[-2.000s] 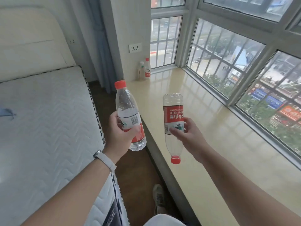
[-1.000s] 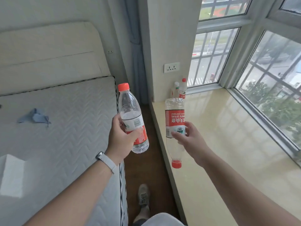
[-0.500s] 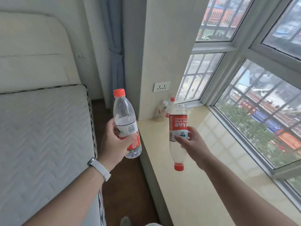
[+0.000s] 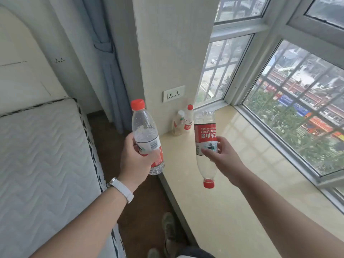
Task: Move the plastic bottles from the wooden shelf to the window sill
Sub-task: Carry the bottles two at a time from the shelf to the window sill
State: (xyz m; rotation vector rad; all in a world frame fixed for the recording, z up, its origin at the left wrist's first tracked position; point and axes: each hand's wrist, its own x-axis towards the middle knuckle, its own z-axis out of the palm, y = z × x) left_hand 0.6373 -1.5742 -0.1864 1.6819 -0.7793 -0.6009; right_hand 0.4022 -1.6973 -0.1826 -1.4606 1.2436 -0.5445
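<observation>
An upright bottle (image 4: 147,138) sits clamped in the left hand (image 4: 136,159); an upside-down bottle (image 4: 205,146) is pinched at its label by the right hand (image 4: 224,157), above the sill (image 4: 232,211). Both look empty, light and easily dented, so mid-body holds suit. Two bottles (image 4: 183,121) already stand in the sill's corner.

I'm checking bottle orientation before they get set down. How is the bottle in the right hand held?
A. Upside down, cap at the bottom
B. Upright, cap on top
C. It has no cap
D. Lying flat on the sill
A: the right hand holds its bottle with the red cap pointing down and the label text inverted.
</observation>
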